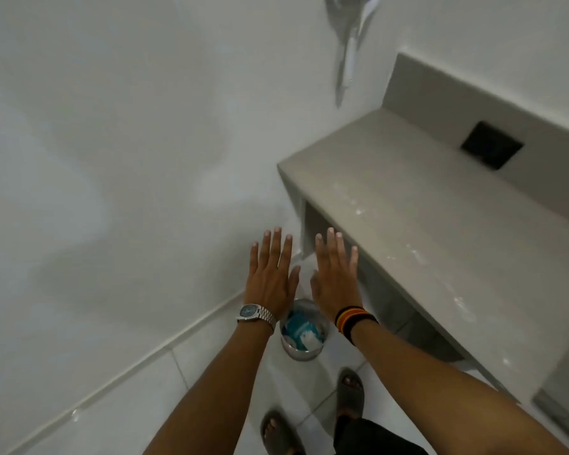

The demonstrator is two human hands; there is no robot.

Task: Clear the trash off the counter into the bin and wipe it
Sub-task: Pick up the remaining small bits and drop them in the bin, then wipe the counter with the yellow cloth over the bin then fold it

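Both hands empty and spread flat above the small round metal bin point(299, 339); wiping judged not yet done.

The left hand point(271, 277) and the right hand point(337, 280) hovered palm-down above the bin, fingers point(278, 247) straight and fanned wide, holding nothing. The bin stood on the glossy white tiled floor point(119, 405), at the foot of the wall and just outside the open end of the matte grey stone counter point(424, 218); crumpled white and teal trash point(301, 328) lay inside it. The counter, a flat slab with a raised back edge and a square black inset point(491, 145), carried pale specks and smears on the slab surface right of the bin. Judged risks: no cloth was visible, so a bare-handed pass would spread the residue; swept crumbs could miss the narrow bin mouth; a foot in a dark sandal point(350, 392) stood near the bin and could tip it.
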